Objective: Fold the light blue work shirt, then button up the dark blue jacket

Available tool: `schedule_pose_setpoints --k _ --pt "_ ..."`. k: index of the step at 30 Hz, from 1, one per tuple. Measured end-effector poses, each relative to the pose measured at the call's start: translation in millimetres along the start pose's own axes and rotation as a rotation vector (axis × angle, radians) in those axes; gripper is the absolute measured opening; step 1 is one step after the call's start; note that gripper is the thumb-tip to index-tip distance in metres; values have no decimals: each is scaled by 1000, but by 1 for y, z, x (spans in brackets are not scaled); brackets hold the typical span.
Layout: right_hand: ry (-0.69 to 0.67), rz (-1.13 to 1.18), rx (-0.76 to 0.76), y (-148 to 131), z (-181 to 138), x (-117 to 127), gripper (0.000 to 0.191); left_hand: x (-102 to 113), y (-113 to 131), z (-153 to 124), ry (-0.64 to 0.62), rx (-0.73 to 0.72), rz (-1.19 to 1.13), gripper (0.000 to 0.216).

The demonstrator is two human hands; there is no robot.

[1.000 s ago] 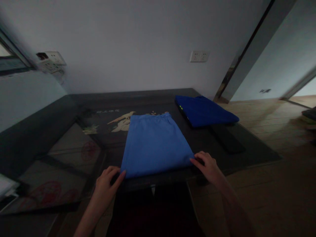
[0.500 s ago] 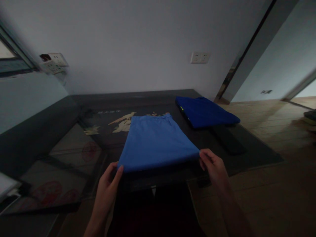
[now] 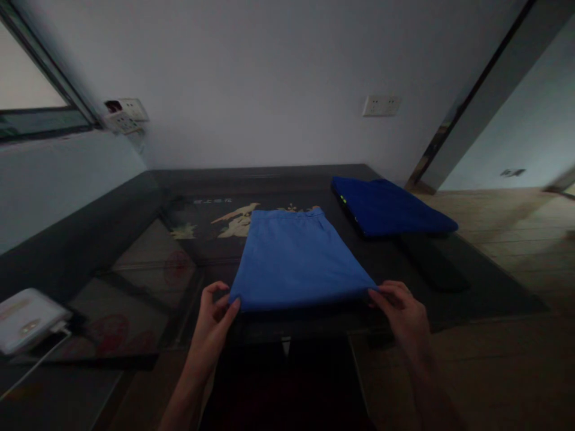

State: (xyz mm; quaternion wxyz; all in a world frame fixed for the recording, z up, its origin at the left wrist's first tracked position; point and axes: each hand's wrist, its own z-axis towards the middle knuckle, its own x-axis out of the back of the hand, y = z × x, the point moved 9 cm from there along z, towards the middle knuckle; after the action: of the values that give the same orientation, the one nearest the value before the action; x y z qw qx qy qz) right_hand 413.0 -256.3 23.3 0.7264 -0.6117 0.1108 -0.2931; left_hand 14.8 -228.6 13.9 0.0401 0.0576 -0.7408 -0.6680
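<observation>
A light blue garment with a waistband [image 3: 299, 257] lies flat on the dark glossy table, its waistband at the far side and its wider edge towards me. Whether it is a skirt or folded shorts I cannot tell. My left hand [image 3: 215, 317] pinches its near left corner, thumb on top. At the near right corner, my right hand [image 3: 402, 311] grips the cloth between thumb and fingers. The near edge stretches between both hands, at the table's front edge. A darker blue folded garment [image 3: 390, 206] rests apart from it, to the right.
Under the dark blue garment's near side, a dark flat object [image 3: 433, 263] lies on the table [image 3: 179, 185]. A white device [image 3: 31, 320] with a cable sits at the left. A wall with sockets [image 3: 381, 106] stands behind; wooden floor [image 3: 494, 209] is at the right.
My view has turned slightly left, bringing more of the white device in. Both hands stay at the garment's near corners; my right thumb now lies over its corner, and the near edge looks straighter.
</observation>
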Motion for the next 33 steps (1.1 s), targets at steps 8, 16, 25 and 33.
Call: schedule_pose_setpoints --k 8,16,25,33 --pt "-146 -51 -49 -13 10 -4 29 1 11 0 69 -18 80 55" --pt "-47 -50 -103 -11 10 0 28 5 9 0 117 10 80 57" --pt "-319 -373 168 -18 14 -12 36 5 14 -3 -28 -96 341 57" --pt "-329 -527 237 -9 5 10 39 11 23 -20 -49 -470 855 33"
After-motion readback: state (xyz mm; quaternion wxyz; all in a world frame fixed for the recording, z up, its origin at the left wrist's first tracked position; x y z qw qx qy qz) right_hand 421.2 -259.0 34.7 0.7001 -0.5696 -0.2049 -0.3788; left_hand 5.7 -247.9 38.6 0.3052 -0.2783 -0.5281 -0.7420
